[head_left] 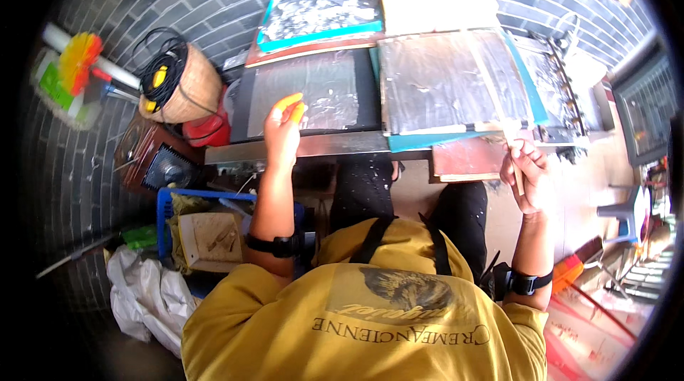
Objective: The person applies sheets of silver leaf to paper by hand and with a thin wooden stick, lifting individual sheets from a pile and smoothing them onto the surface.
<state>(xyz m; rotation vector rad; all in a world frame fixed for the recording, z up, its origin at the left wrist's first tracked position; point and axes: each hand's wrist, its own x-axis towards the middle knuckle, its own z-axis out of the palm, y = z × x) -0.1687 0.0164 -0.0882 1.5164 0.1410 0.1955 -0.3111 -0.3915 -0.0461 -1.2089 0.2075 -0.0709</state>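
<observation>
My left hand [285,127], with orange coverings on its fingertips, is raised over the near edge of a dark board [368,87] bearing a translucent sheet [326,87]. Whether those fingers pinch anything is too small to tell. My right hand [526,172] grips a thin, pale strip or stick [518,180] near the front right corner of a second board. A wrinkled, silvery-grey film [449,81] covers that board, which rests on teal sheets [427,141]. Behind the left board, a turquoise tray [320,38] holds many small whitish flakes.
A reddish-brown board [465,159] juts out past the bench's metal edge [352,144]. Left of the bench are a round container [200,84] with black cable and a red object [206,129]. A blue crate [163,220] with a cardboard box [211,263] stands below. At right is a grey stool [625,210].
</observation>
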